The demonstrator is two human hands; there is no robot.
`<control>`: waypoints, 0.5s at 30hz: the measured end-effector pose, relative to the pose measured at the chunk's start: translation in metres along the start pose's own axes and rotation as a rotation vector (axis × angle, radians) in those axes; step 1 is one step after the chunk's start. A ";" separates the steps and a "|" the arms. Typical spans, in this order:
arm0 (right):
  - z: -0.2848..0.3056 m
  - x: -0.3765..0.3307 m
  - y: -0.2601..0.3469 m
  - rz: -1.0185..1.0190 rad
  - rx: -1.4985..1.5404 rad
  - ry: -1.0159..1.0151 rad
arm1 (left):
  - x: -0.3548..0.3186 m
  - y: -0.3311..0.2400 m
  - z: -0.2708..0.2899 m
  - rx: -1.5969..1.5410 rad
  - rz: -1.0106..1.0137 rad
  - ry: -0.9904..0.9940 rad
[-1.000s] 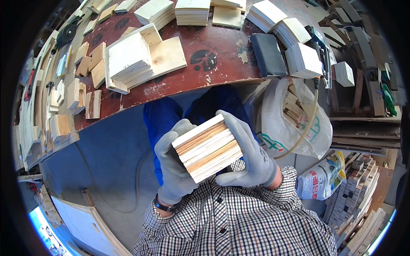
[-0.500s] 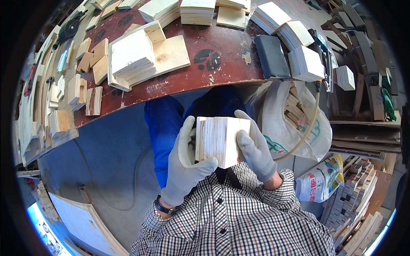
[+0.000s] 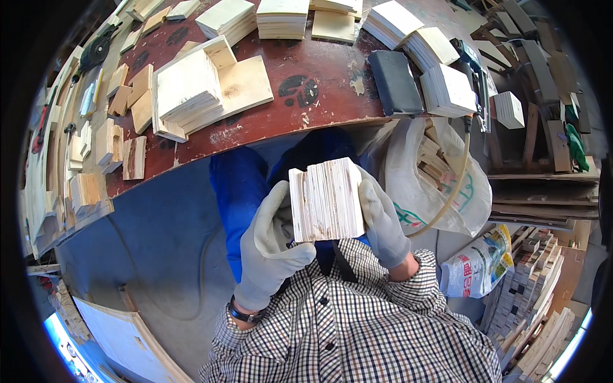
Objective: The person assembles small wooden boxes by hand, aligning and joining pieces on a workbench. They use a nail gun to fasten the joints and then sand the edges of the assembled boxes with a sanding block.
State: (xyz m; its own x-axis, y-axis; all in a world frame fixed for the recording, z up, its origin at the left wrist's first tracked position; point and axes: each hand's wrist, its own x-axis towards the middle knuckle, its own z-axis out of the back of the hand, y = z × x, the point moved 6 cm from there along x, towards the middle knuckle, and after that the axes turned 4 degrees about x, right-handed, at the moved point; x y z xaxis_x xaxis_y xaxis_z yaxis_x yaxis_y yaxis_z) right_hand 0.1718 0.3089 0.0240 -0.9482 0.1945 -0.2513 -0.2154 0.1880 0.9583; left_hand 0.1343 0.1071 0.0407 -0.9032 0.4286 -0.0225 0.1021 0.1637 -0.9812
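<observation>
Between my gloved hands is a stack of thin plywood pieces (image 3: pixel 327 201), its layered edges facing up at me. My left hand (image 3: pixel 268 239) grips the stack's left side, thumb along its lower corner. My right hand (image 3: pixel 383 220) presses against the right side, its fingers partly hidden behind the wood. The stack is held above my lap, short of the table's front edge. Its top edge looks uneven, with one piece lower at the left corner.
On the red worktable (image 3: pixel 338 89) stand several plywood stacks (image 3: pixel 188 83), a dark block (image 3: pixel 394 83) and a nail gun (image 3: pixel 474 70) with a yellowish hose (image 3: pixel 456 191). A white sack (image 3: pixel 408 166) of wood offcuts is under the right edge. Wood strips (image 3: pixel 527 281) are piled at lower right.
The plywood stack has been turned in my hands, so its layered edges now face up and the broad face on the right is out of sight. My view has shifted slightly.
</observation>
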 end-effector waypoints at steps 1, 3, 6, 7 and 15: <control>0.001 0.000 0.000 0.013 0.010 0.003 | 0.000 -0.003 -0.001 -0.034 0.003 0.010; -0.001 -0.002 0.006 0.181 -0.152 0.084 | -0.001 -0.003 0.000 -0.020 0.013 0.019; 0.001 -0.003 0.004 0.337 -0.231 0.162 | 0.001 -0.002 0.000 0.177 -0.053 0.020; 0.000 -0.002 0.006 0.366 -0.259 0.178 | 0.004 -0.004 -0.001 0.278 -0.136 0.020; -0.024 -0.005 0.002 0.026 -0.019 0.172 | 0.005 -0.003 -0.011 0.193 -0.241 0.206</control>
State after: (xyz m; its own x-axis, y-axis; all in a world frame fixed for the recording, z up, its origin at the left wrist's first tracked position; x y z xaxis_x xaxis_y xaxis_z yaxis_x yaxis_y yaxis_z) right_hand 0.1699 0.2850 0.0307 -0.9791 0.0310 -0.2009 -0.1931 0.1667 0.9669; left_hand 0.1341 0.1181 0.0457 -0.7866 0.5716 0.2335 -0.2017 0.1196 -0.9721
